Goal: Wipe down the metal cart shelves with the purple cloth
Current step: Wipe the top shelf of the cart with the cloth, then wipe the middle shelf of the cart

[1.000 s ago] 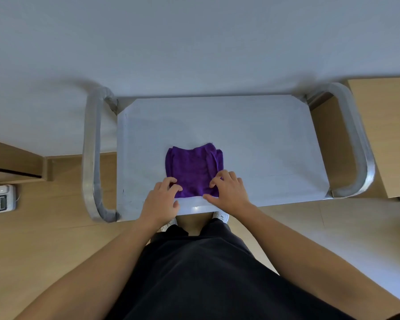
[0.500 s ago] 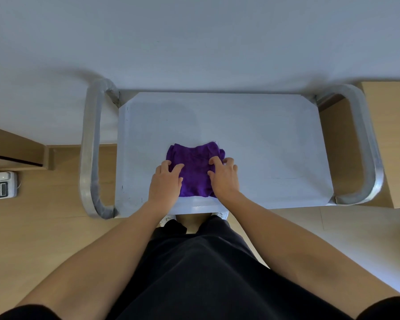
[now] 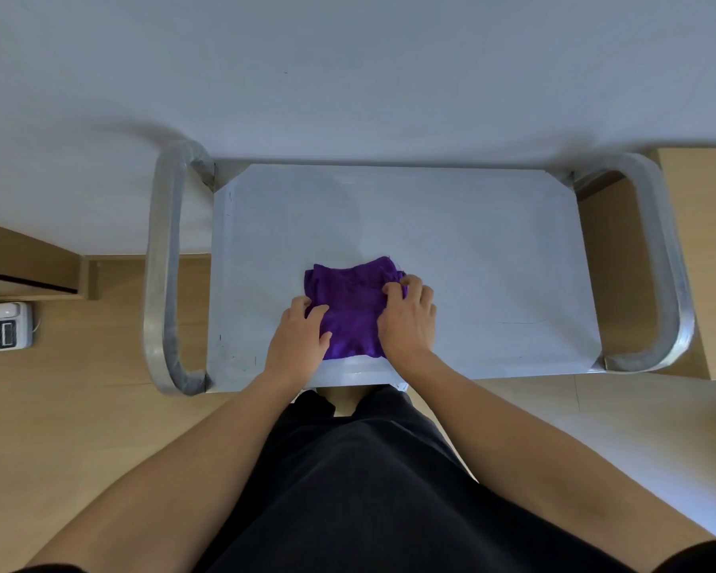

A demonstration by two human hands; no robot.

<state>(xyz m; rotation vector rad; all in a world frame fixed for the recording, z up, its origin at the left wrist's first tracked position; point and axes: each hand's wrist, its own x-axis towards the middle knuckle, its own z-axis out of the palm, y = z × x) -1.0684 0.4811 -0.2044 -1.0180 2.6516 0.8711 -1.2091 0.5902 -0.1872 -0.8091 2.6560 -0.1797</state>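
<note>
white desk phone on wooden floor, pale wall, wooden furniture at right

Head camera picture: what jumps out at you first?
A bright purple cloth lies near the front edge of the shiny metal cart shelf, with the left hand and right hand holding its sides. A white phone sits at the far left edge.
</note>
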